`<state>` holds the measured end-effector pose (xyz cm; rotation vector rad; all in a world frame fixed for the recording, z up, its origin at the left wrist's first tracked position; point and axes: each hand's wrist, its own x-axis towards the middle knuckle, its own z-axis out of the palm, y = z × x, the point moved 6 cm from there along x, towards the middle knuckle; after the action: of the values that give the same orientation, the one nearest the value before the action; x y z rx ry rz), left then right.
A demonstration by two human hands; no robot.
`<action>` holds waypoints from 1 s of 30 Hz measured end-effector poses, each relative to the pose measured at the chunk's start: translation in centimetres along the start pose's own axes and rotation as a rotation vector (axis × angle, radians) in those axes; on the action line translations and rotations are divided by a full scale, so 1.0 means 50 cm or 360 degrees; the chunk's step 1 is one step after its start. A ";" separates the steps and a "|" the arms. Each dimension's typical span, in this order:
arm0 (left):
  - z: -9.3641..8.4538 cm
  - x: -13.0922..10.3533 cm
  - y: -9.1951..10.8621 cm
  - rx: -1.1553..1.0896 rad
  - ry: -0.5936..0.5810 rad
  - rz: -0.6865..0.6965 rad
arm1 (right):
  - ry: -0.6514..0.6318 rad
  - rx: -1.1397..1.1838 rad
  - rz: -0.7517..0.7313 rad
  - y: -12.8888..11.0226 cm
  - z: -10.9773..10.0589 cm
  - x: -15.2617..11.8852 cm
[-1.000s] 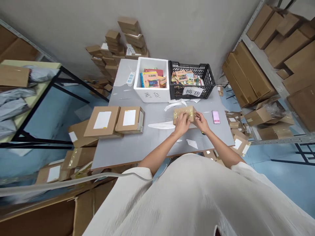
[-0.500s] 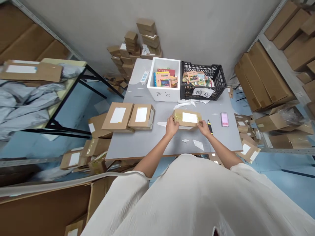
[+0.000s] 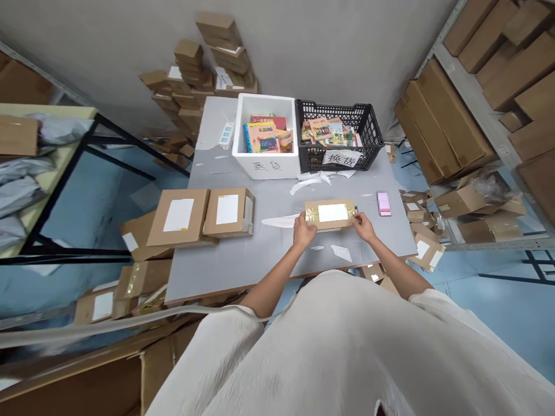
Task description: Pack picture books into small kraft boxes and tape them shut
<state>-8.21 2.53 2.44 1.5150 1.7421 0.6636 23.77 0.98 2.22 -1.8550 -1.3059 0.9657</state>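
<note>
A small taped cardboard box (image 3: 333, 212) with a white label on top sits near the front of the grey table (image 3: 225, 260). My left hand (image 3: 304, 230) grips its left end, thumb along the near side. At the right end my right hand (image 3: 363, 225) pinches the box's near corner. Scraps of white paper (image 3: 341, 252) lie just in front of the box, and a longer white strip (image 3: 280, 222) is left of it. The box and right hand mostly hide a dark object behind the right end.
Two labelled boxes (image 3: 178, 216) (image 3: 228, 212) stand on the table's left. At the back are a white foam bin (image 3: 265, 166) and a black crate (image 3: 338, 157), both holding books. A pink-screened phone (image 3: 384, 203) lies right. Shelves (image 3: 489, 86) stand beyond.
The view has shifted, moving the table and bins leftward in the picture. The box has turned slightly and covers most of the black and yellow cutter. Both hands remain on the box.
</note>
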 end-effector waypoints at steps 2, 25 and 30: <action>-0.001 -0.010 0.023 0.0183 0.0068 0.0105 | 0.0050 0.0028 0.0091 0.015 -0.015 0.003; 0.026 -0.057 0.078 0.0616 -0.0068 0.0266 | -0.0282 -0.0885 0.0545 0.182 0.009 0.079; 0.043 -0.053 0.090 0.0604 -0.0074 0.0251 | -0.0240 -0.0745 0.0643 0.194 -0.041 0.077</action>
<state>-3.65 0.54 5.14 1.9246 1.7968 0.3818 30.92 1.71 -5.64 -2.5179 -1.3565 1.0854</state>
